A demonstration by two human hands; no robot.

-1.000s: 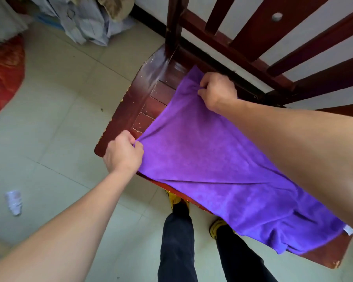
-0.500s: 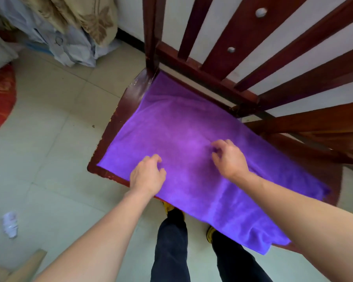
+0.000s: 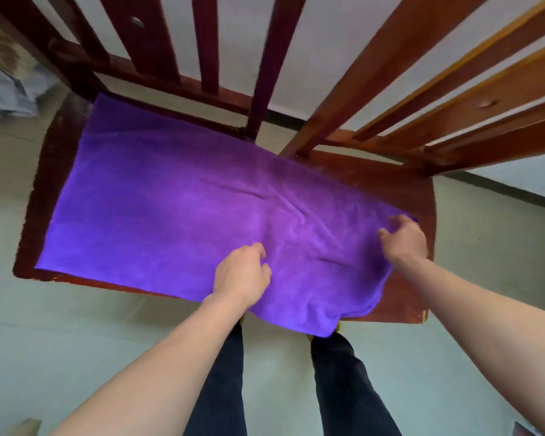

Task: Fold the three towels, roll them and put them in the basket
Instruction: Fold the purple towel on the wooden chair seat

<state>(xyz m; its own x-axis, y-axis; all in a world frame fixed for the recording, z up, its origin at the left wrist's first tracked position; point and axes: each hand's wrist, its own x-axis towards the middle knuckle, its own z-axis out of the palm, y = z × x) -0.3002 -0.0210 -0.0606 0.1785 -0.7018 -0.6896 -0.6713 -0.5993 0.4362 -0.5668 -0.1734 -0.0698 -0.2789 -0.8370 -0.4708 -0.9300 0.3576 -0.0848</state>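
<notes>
A purple towel point(image 3: 177, 209) lies spread across the dark wooden bench seat point(image 3: 400, 187), its near right corner drooping over the front edge. The person's left hand point(image 3: 241, 275) rests knuckles-up on the cloth near that edge — fingers curled, whether pinching fabric I cannot tell. The right hand point(image 3: 405, 239) sits at the towel's far right end — fingers bent onto the bunched cloth, seemingly gripping it.

Both hands point(image 3: 324, 256) curled, palms down
</notes>
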